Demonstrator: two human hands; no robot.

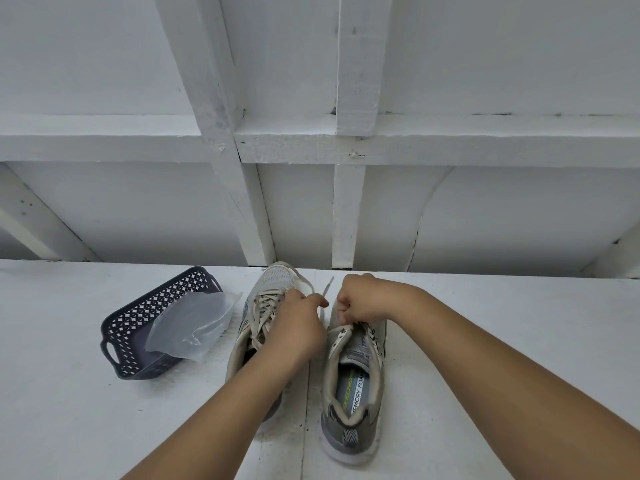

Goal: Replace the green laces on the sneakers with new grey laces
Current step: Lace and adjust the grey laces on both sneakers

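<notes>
White painted boards (485, 341) make up the surface under your arms, with a white framed wall (311, 143) rising behind it.

Your left hand (298, 327) has its thumb and forefinger pinched together on a pale grey lace (323, 308), whose free end (328, 285) sticks up and away between your two hands. Your right hand (363, 299) is curled into a fist over the front of the right sneaker (356, 382), its fingers tucked down at the eyelets; they seem to grip the lace there, though the knuckles hide the exact hold. The two hands sit near each other, not touching.

That right sneaker stands upright, heel toward you, tongue open and the printed insole showing; its upper eyelets are bare. Just beside it on your left stands the left sneaker (266, 299), toe toward the wall, already criss-crossed with a pale lace, and your left wrist lies over its collar.

Farther to your left, apart from the shoes, sits a dark perforated basket (138, 317) with handle slots. A clear crumpled plastic bag (194, 323) spills out over its near rim toward the left sneaker.
</notes>
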